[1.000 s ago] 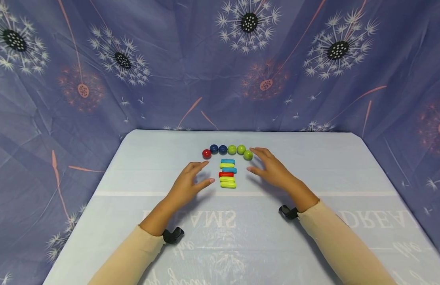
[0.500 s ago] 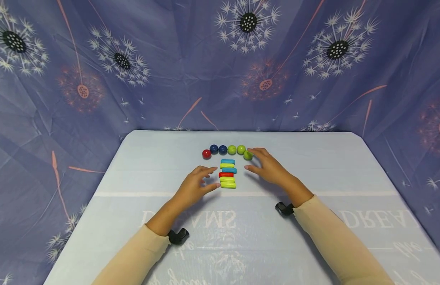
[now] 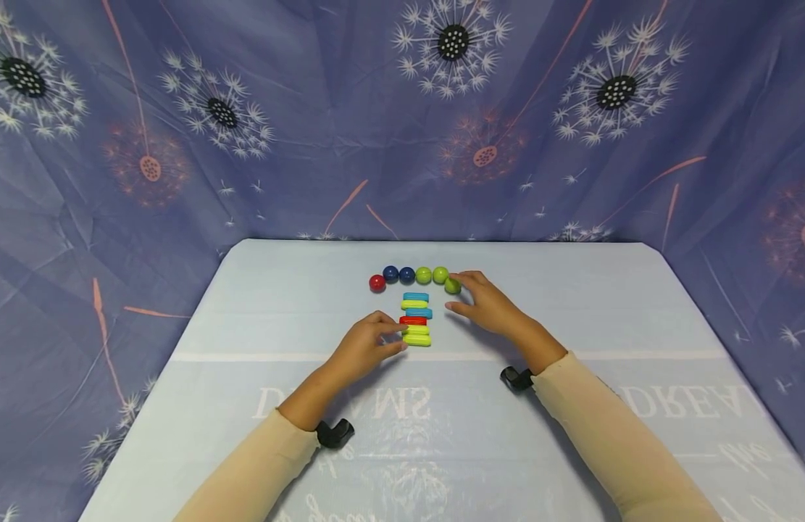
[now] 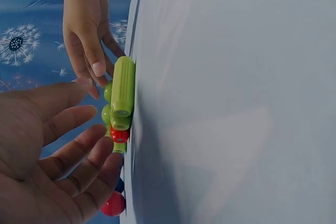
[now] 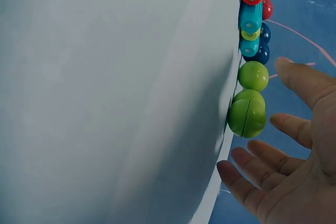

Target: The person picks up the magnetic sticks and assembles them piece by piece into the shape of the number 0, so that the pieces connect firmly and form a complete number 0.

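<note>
A column of ribbed plastic rods lies on the table: two blue, one red and three yellow-green. My left hand (image 3: 366, 348) is beside its near end, index fingertip overlapping the second-nearest yellow-green rod (image 3: 416, 330) and thumb at the nearest yellow-green rod (image 4: 123, 85); contact is unclear. Its fingers look loosely spread in the left wrist view. Beyond the rods is an arc of balls: a red ball (image 3: 377, 283), two dark blue balls (image 3: 407, 275) and three green balls (image 3: 440, 275). My right hand (image 3: 487, 304), fingers apart, hovers by the rightmost green ball (image 5: 247, 118), gripping nothing.
The white table (image 3: 572, 312) carries pale printed lettering, and its back edge runs just behind the balls. A purple curtain (image 3: 298, 167) with dandelion patterns hangs behind. Each wrist wears a black camera mount (image 3: 335, 433).
My left hand has moved right and nearer to me, from beside the red ball to the near yellow-green rods. My right hand has shifted slightly left. Rods and balls keep their arrangement.
</note>
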### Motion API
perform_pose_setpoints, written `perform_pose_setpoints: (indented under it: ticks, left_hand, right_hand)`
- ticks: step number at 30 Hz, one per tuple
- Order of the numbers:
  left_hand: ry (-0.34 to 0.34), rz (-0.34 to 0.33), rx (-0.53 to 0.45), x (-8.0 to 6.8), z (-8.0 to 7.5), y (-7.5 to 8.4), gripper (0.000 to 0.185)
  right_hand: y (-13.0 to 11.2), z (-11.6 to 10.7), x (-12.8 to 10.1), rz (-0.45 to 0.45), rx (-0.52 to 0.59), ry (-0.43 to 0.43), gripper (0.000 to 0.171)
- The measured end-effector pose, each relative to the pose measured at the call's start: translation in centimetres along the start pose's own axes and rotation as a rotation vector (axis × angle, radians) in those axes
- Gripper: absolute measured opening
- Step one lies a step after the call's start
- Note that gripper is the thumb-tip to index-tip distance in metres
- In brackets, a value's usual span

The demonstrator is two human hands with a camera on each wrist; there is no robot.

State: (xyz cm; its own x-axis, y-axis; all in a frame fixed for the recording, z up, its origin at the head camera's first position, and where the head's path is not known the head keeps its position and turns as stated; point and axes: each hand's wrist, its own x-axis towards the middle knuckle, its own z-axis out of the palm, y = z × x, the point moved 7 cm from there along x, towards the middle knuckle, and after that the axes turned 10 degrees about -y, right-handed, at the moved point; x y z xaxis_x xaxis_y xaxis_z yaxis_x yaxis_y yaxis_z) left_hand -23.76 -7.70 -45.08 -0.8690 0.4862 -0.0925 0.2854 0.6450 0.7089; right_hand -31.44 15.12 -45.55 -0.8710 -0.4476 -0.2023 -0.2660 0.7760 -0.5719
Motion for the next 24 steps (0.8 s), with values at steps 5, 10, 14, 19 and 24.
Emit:
perform_pose_setpoints:
  ticks: [5, 10, 14, 19, 24]
  left_hand:
    - [-0.029, -0.018, 0.028, 0.31, 0.37, 0.07, 0.038]
    - [-0.033, -0.026, 0.037, 0.48, 0.50, 0.00, 0.037]
    - [-0.037, -0.022, 0.055, 0.53, 0.59, 0.01, 0.035]
    - [-0.033, -0.017, 0.054, 0.56, 0.69, 0.01, 0.032]
    - [-0.030, -0.006, 0.055, 0.45, 0.69, 0.11, 0.030]
  right_hand:
    - [0.24, 0.10, 0.33, 0.015, -0.013, -0.010, 0.071]
    - [0.13, 0.11, 0.64, 0.012, -0.033, -0.016, 0.068]
    - [0.03, 0.05, 0.66, 0.018, -0.050, -0.012, 0.064]
    - [0.04, 0.04, 0.53, 0.008, -0.040, -0.004, 0.061]
    - [-0.04, 0.04, 0.32, -0.011, -0.024, 0.007, 0.055]
